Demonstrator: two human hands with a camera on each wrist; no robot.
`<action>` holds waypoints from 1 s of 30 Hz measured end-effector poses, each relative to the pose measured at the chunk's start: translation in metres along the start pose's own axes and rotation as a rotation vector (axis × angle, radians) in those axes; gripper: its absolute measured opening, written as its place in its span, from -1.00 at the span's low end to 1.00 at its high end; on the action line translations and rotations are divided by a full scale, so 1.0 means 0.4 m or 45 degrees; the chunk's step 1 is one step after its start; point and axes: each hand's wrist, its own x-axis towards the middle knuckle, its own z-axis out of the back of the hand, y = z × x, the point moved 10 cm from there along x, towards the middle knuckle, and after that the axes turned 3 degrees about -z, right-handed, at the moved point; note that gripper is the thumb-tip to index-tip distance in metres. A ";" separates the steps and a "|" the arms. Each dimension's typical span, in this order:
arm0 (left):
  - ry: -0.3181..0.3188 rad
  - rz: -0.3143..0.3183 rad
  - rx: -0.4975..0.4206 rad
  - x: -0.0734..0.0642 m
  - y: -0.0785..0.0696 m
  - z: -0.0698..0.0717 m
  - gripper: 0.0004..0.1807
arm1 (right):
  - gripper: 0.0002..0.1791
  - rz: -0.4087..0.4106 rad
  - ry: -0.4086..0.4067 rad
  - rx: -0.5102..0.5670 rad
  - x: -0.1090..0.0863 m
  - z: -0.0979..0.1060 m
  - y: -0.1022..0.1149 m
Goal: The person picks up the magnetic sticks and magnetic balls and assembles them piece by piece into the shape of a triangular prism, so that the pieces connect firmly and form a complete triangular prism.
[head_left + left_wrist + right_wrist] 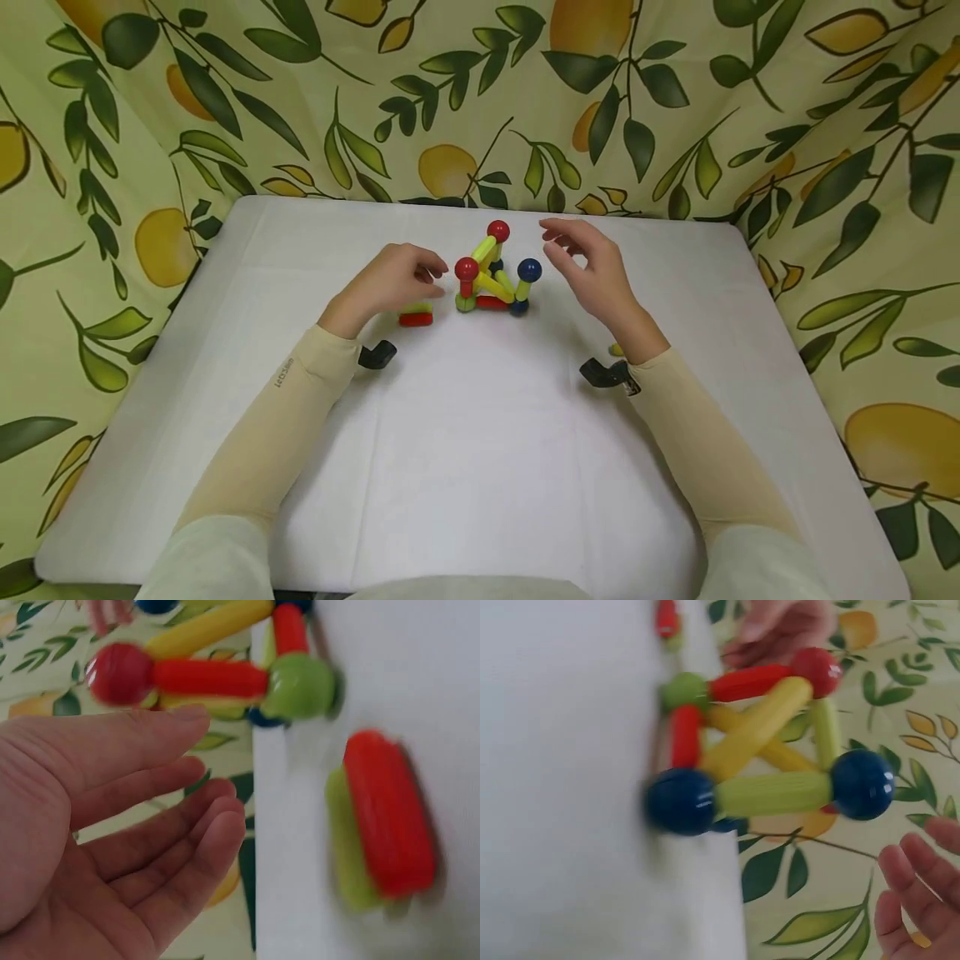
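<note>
A ball-and-rod structure (492, 302) of a building toy stands on the table between the two hands. Red, yellow and light-green rods join its red, blue and green balls. My left hand (393, 277) is just left of it, fingers loosely bent with nothing between them. Near that hand's fingertips are the upper red ball (120, 673) and the green ball (301, 685). On the other side, my right hand (588, 265) is raised with relaxed, spread fingers and holds nothing. The upper blue ball (862, 784) is the part closest to it.
A loose red rod (416, 319) and a light-green rod (346, 840) lie side by side below the left hand. Another yellow-green piece (617, 349) is partly hidden by the right wrist. The white table (465, 467) meets a leaf-and-fruit patterned curtain (442, 92) at the back.
</note>
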 end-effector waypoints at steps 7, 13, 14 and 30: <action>0.007 -0.002 0.048 -0.019 0.053 0.046 -0.73 | -0.43 -0.141 0.200 -0.051 -0.056 -0.032 -0.076; 0.187 -0.016 0.056 -0.006 0.072 -0.013 -0.82 | -0.48 -0.305 0.404 -0.053 -0.077 -0.093 -0.157; 0.202 -0.008 0.064 -0.005 0.076 -0.019 -0.83 | -0.52 -0.315 0.412 -0.040 -0.080 -0.098 -0.164; 0.185 0.040 0.144 -0.014 0.108 -0.023 -0.85 | -0.72 -0.273 0.384 -0.033 -0.084 -0.149 -0.167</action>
